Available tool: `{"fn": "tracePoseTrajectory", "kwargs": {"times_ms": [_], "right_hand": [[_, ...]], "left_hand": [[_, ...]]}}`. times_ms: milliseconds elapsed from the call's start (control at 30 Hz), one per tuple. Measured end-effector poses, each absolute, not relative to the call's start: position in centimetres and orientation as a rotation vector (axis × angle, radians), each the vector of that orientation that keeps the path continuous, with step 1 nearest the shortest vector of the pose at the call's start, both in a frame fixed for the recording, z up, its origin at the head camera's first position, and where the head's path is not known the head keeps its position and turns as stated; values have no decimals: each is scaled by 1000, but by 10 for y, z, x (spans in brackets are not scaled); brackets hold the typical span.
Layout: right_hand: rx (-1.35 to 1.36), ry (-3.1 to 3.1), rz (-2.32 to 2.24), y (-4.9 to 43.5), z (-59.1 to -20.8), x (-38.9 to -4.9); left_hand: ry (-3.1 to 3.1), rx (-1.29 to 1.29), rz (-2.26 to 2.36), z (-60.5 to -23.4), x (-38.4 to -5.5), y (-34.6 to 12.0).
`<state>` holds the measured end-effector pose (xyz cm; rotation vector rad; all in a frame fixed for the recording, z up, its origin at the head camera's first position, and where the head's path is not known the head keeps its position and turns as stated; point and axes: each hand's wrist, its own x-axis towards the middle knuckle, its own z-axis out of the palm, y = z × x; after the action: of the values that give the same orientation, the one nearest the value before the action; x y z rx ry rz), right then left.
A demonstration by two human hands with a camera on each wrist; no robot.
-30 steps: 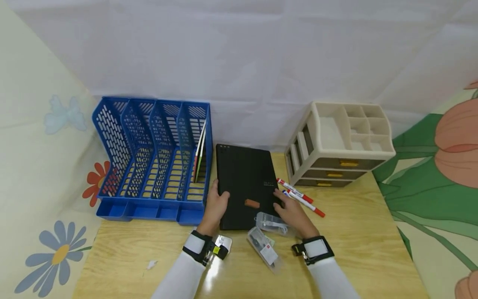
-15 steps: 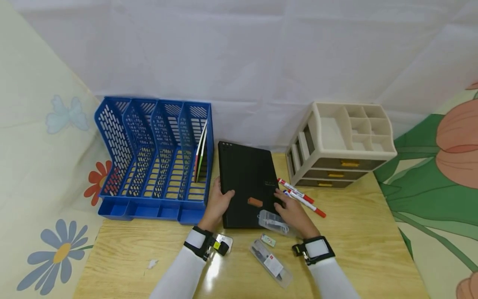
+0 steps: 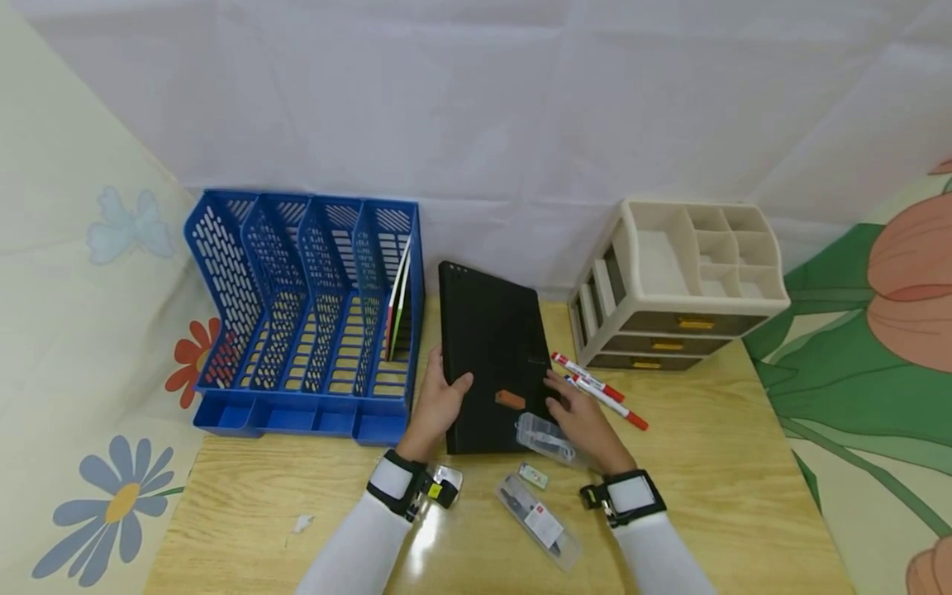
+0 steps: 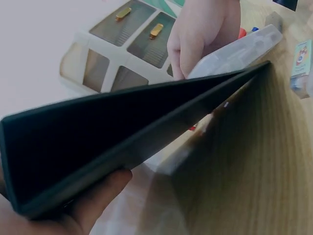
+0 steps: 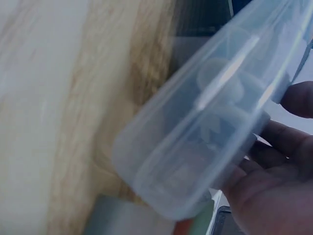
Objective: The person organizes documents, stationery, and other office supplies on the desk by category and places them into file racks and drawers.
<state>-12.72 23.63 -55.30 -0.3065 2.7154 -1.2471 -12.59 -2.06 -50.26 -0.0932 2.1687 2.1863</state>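
A black folder (image 3: 491,347) lies tilted between both hands, its left side raised. My left hand (image 3: 435,409) grips its left edge, thumb on top and fingers underneath. In the left wrist view the folder's (image 4: 112,122) covers stand apart in a narrow wedge. My right hand (image 3: 591,426) holds the right edge, thumb on top, several fingers partly hidden. A small orange block (image 3: 510,400) rests on the cover. Under the right hand, a clear plastic case (image 3: 546,438) with a white cable inside overlaps the folder's lower right corner; it fills much of the right wrist view.
Left stands a blue file rack (image 3: 312,405) with two thin books (image 3: 397,310) in its right slot. A beige drawer organizer (image 3: 632,310) stands right, with red-capped markers (image 3: 610,400) before it. Nearer lie another clear case (image 3: 539,522) and a small green-and-white box (image 3: 533,475).
The folder's left side has risen with the left hand and shifted slightly right. The nearer clear case slid down and right, uncovering the small box. The right hand stayed nearly still.
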Motion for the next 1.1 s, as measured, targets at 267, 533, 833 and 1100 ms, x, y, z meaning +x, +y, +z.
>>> {"fn": "tracePoseTrajectory", "kwargs": {"times_ms": [267,533,833,1100], "right_hand": [[-141,2665,-1443,234,-540,-137],[-129,2492,-1552,231,-536,-148],[-90,2333,-1816,226,-537,-162],[-82,2285,-1961,225,-540,-163]], "left_hand": [[2281,70,2169,-490,-120,-27],[2329,285,2210,-463,-110,-36],[2380,584,2274,-473,-112,-40],[2341,650,2310,-459,-106,-42]]}}
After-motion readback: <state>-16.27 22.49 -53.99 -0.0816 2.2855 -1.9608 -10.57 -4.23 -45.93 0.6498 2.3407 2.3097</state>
